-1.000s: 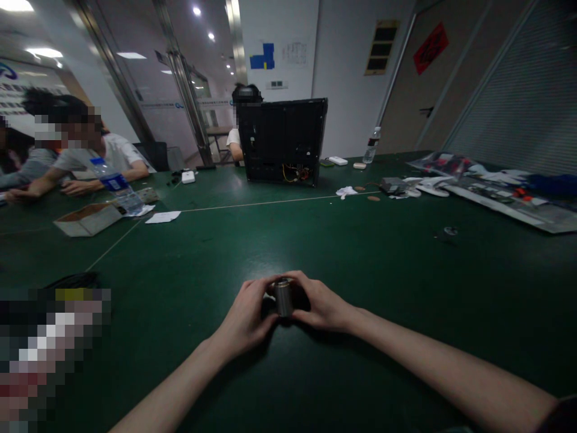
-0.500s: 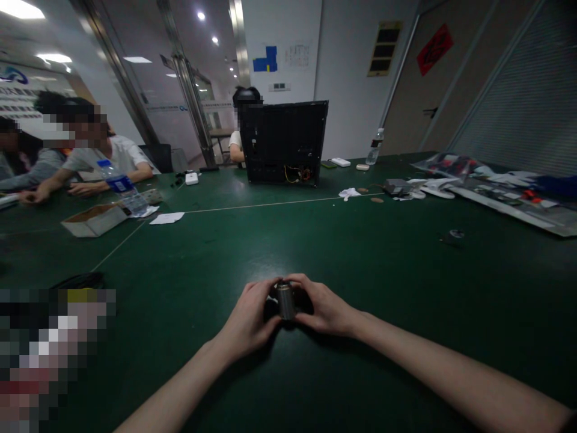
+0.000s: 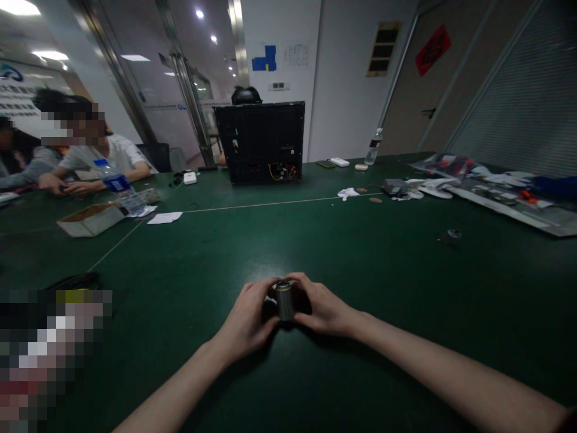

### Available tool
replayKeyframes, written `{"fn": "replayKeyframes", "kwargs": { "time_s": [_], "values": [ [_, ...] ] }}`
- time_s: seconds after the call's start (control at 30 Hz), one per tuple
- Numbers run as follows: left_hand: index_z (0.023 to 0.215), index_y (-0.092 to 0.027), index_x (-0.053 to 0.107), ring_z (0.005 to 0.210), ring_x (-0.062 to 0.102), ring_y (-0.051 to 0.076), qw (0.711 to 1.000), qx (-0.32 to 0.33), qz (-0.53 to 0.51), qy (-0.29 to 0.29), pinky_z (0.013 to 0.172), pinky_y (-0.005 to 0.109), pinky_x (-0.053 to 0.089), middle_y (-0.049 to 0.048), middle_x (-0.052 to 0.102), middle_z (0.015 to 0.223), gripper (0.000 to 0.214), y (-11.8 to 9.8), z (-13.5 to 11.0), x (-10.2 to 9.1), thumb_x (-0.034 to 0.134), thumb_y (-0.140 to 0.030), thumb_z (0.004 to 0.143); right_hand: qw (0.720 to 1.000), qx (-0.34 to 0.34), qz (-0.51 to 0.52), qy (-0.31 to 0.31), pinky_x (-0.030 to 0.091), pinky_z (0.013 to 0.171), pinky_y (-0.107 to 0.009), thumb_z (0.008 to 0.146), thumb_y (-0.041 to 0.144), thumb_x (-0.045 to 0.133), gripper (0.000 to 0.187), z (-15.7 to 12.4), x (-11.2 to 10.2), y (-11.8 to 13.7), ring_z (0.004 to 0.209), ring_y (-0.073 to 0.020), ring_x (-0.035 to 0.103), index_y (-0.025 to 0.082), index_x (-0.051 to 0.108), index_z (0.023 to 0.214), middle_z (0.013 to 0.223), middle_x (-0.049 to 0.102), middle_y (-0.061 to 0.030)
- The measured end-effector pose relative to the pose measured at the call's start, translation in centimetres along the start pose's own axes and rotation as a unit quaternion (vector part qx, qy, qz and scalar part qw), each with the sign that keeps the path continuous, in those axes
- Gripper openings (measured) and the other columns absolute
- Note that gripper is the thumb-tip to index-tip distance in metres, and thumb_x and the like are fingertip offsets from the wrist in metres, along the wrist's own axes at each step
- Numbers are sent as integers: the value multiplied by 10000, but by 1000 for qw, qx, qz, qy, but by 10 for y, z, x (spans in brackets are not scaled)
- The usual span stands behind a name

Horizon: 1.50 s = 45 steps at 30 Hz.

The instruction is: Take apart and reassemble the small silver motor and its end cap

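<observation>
Green table (image 3: 360,270) in an office bears both hands (image 3: 246,319).

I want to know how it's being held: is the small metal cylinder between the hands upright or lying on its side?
Upright. The metal cylinder stands on end between the left hand and right hand, its round top facing up.

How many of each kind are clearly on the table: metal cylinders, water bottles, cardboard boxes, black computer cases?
metal cylinder: 1, between both hands
water bottle: 2
cardboard box: 1
black computer case: 1
Total: 5
</observation>
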<state>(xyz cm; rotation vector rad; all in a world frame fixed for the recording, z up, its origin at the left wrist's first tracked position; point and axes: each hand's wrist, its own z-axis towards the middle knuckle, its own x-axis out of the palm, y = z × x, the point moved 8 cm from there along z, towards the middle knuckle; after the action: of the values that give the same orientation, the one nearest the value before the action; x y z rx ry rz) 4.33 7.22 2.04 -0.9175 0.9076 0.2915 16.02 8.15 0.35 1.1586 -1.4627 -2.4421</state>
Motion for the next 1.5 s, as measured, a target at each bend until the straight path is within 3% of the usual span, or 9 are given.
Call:
{"fn": "replayKeyframes", "kwargs": {
  "time_s": [0.3, 0.77, 0.97, 1.2, 1.5],
  "values": [
    [1266, -210, 402, 1015, 574, 268, 1000, 13, -16, 9, 909, 478, 447, 101, 600, 1133, 592, -4, 2, -2, 626, -104, 729, 999, -7, -50, -14, 477, 815, -333, 752, 204, 648, 593, -1, -3, 1, 942, -195, 585, 183, 341, 1259, 1103, 566, -99],
    [1224, -179, 405, 986, 579, 257, 999, -31, 6, -16, 871, 446, 465, 116, 590, 1120, 553, 6, 0, 3, 601, -67, 719, 998, -6, -61, -4, 465, 801, -335, 719, 234, 690, 705, -3, -2, 0, 936, -204, 583, 192, 294, 1300, 1127, 560, -103],
    [1186, -180, 426, 974, 584, 251, 999, -30, 18, -16, 877, 441, 465, 109, 599, 1106, 486, 5, 1, 2, 576, -76, 735, 998, -6, -53, -32, 464, 757, -313, 792, 207, 611, 550, -2, -4, 2, 858, -174, 593, 206, 329, 1264, 1105, 586, -87],
    [1213, -195, 428, 1022, 552, 265, 1000, 5, 12, 0, 887, 442, 452, 99, 579, 1146, 497, -7, -1, -1, 617, -177, 754, 994, -21, -101, -37, 459, 798, -326, 760, 164, 609, 558, -2, -2, 2, 924, -184, 578, 205, 343, 1248, 1101, 580, -74],
    [1096, -211, 508, 927, 573, 227, 1000, -11, 13, 0, 851, 399, 443, 49, 622, 1026, 298, -2, 1, 1, 599, -220, 812, 993, -58, -98, -42, 441, 860, -355, 719, 185, 616, 562, -3, -8, 16, 979, -204, 539, 180, 389, 1233, 1114, 555, -90]
  ]
}}
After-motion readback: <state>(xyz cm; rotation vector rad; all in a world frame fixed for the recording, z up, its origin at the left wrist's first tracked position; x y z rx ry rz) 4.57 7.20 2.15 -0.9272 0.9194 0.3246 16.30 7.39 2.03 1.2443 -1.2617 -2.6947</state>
